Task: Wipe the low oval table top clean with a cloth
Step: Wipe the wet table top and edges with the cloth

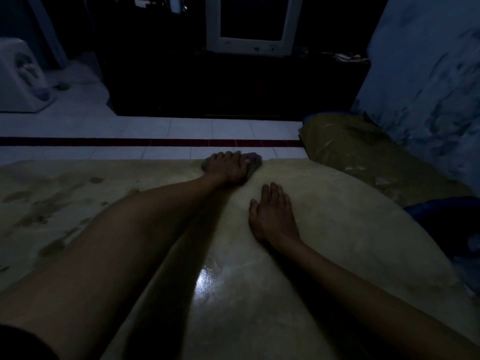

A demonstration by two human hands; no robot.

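While the room lies very dim, we can make out the low oval table top (pixel 324 229), a pale yellowish surface that fills the lower half of the view, with a bright wet-looking glint near its middle and dark smudges across its left part. Our left hand (pixel 228 167) reaches to the far edge of the table and lies on top of a grey cloth (pixel 253 162), its fingers bent down over the bunched fabric and pressing it against the surface; the cloth sits right at the far rim, poking out to the right of the hand. Our right hand (pixel 272 216) rests flat on the table nearer to us, just right of the left forearm, fingers straight and close together, holding nothing (the palm seems to bear on the surface). The two hands are near one another but apart.

Beyond the table runs a white tiled floor (pixel 155 126) with a dark red stripe (pixel 130 142) across it. A white-framed monitor (pixel 253 24) stands on a dark cabinet at the back. To the right lies an olive-coloured cushion (pixel 363 152) against a pale blue patterned fabric (pixel 428 74). At far left stands a white appliance (pixel 20 79), too dim to identify.
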